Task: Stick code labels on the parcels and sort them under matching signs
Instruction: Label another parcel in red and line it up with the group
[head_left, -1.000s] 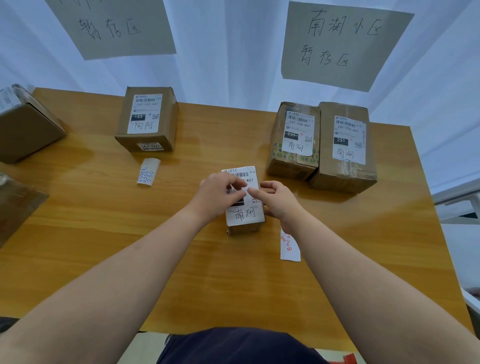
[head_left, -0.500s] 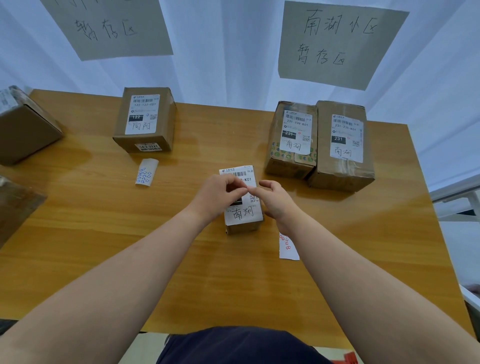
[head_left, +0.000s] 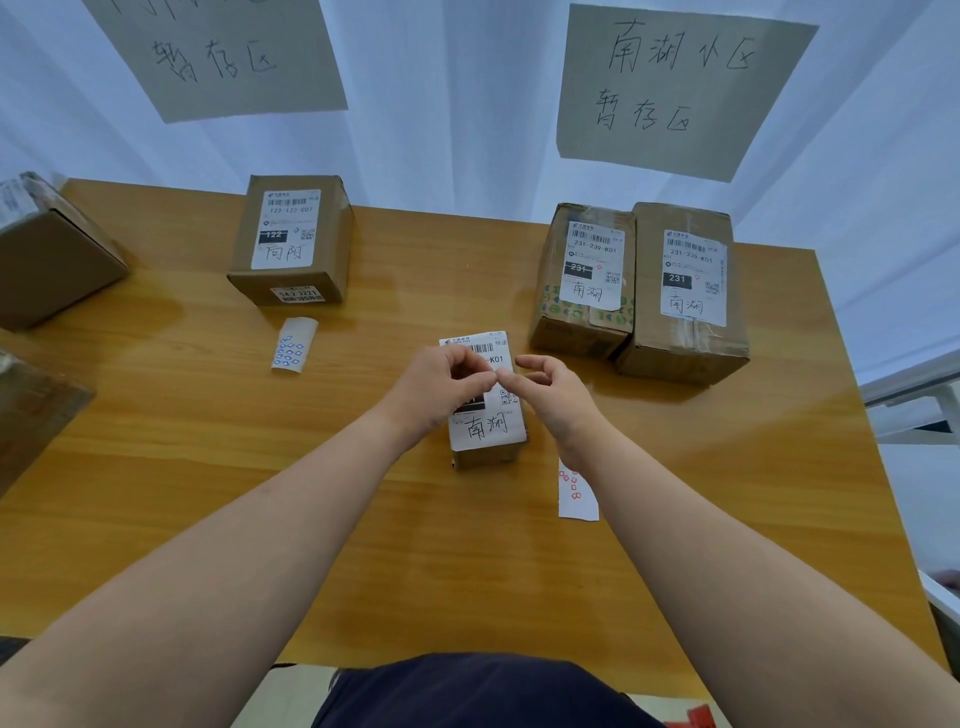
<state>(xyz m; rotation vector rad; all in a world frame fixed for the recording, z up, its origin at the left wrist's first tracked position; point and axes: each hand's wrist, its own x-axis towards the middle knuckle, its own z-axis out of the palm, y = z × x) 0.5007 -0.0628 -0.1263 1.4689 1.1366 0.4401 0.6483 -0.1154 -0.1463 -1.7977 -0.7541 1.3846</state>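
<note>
Wooden table, curtain; left grip, right grip pinched together over parcel, contents unclear

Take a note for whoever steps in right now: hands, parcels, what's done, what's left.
Left hand and right hand: fingertips meet over the small parcel; whether they pinch a sticker is too small to tell.
Done: patterned-tape parcel and plain 231 parcel sit under the right sign; 122 parcel under the left sign.
To do: sticker the small parcel, probably from the red sticker sheet, then move it under the right sign. Upper-left box and lower-left box look unsorted.
</note>
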